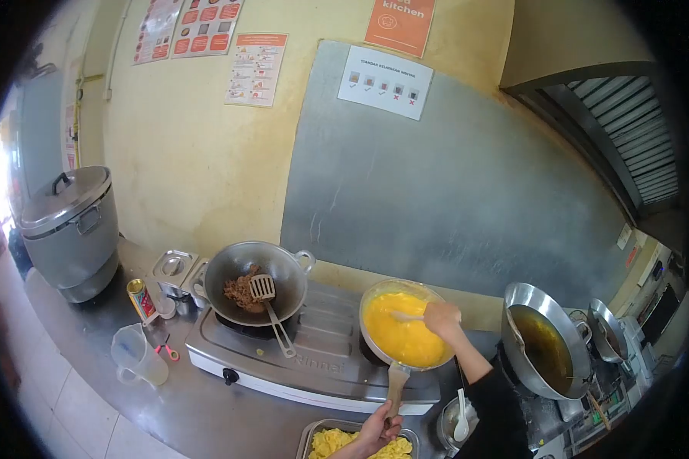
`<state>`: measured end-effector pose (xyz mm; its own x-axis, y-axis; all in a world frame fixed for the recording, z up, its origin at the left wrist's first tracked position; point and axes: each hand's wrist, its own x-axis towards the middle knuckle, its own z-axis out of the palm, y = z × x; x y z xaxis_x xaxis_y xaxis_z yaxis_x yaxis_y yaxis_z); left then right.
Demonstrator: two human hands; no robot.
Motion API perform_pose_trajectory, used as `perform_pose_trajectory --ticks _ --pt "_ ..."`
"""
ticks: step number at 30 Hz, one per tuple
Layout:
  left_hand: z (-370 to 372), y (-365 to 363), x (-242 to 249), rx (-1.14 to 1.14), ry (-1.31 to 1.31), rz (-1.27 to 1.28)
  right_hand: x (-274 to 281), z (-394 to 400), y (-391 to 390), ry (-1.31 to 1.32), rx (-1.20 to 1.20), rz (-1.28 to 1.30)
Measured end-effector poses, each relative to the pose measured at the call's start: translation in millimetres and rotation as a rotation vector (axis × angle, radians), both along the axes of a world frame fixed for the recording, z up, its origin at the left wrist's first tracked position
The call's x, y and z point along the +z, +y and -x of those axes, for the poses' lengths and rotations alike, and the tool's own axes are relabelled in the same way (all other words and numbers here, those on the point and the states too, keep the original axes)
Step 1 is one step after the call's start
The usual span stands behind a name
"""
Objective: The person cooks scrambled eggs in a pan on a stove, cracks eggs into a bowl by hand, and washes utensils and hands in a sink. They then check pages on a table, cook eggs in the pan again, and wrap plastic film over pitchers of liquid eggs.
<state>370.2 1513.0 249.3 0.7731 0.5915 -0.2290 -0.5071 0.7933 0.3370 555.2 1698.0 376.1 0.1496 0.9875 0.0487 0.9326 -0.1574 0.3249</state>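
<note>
A frying pan with yellow liquid egg sits over the right burner of the gas stove. My left hand is closed round the end of the pan's handle, above a metal tray of cooked yellow egg. Over the pan's right side, my right hand grips a pale utensil whose tip is in the egg.
A wok with brown meat and a slotted spatula occupies the left burner. Left are scissors, a plastic jug, a can and a large cooker. An oil-filled wok stands right; a bowl with a white spoon is nearer.
</note>
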Motion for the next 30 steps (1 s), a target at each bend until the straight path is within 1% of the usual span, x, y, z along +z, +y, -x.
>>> perform_pose_trajectory --ticks 1,2,4,6,8,10,11,13,14,16,20,22,23,26,27,28,30 --pt "-0.9 -0.5 0.4 0.012 0.03 0.001 -0.5 -5.2 8.2 0.05 -0.055 -0.038" --pt "-1.7 -1.3 0.6 0.022 0.057 0.003 2.3 -8.8 11.0 0.05 -0.056 -0.039" --pt "-0.7 -2.4 0.5 0.015 0.049 0.006 9.0 -12.9 17.6 0.094 -0.105 -0.083" --pt "-1.9 0.8 1.6 0.016 0.03 0.016 2.2 -18.1 19.4 0.033 -0.107 -0.093" --pt "-0.2 1.2 -0.5 0.02 0.036 0.01 -18.9 -30.2 6.8 -0.018 -0.132 -0.074" --pt "-0.5 -0.4 -0.6 0.014 0.014 0.046 -33.5 -47.9 -8.2 -0.069 0.035 0.005" --pt "0.6 -0.3 1.5 0.015 0.019 0.051 -32.0 -48.3 -21.5 -0.077 0.025 0.027" --pt "1.3 0.2 2.5 0.022 0.016 0.054 -14.8 -34.6 -59.1 -0.071 0.082 0.067" --pt "1.4 -1.0 0.9 0.015 0.01 0.063 -7.2 -25.8 -76.2 -0.076 0.076 0.077" --pt "1.8 0.8 -0.7 0.016 -0.024 0.045 11.4 -9.9 -103.8 -0.108 0.054 0.187" --pt "6.0 1.8 2.1 -0.01 -0.029 0.062 45.9 -5.5 -125.8 -0.08 0.135 0.231" --pt "5.9 3.0 -0.4 -0.017 -0.036 0.057 81.4 -0.2 -124.4 -0.05 0.247 0.308" --pt "5.7 3.1 -2.0 -0.023 -0.047 0.057 95.7 13.9 -126.7 -0.108 0.214 0.353" --pt "4.8 2.4 -2.6 0.0 -0.044 0.066 72.3 30.4 -116.1 -0.168 0.233 0.376" --pt "4.1 2.5 -3.8 0.001 -0.034 0.067 33.9 8.8 -100.7 -0.144 0.31 0.316" --pt "4.3 4.2 -3.8 0.007 -0.036 0.062 30.6 12.2 -89.4 -0.147 0.316 0.311" --pt "5.7 3.6 -4.6 -0.026 -0.056 0.059 26.1 27.9 -71.5 -0.08 0.377 0.21"
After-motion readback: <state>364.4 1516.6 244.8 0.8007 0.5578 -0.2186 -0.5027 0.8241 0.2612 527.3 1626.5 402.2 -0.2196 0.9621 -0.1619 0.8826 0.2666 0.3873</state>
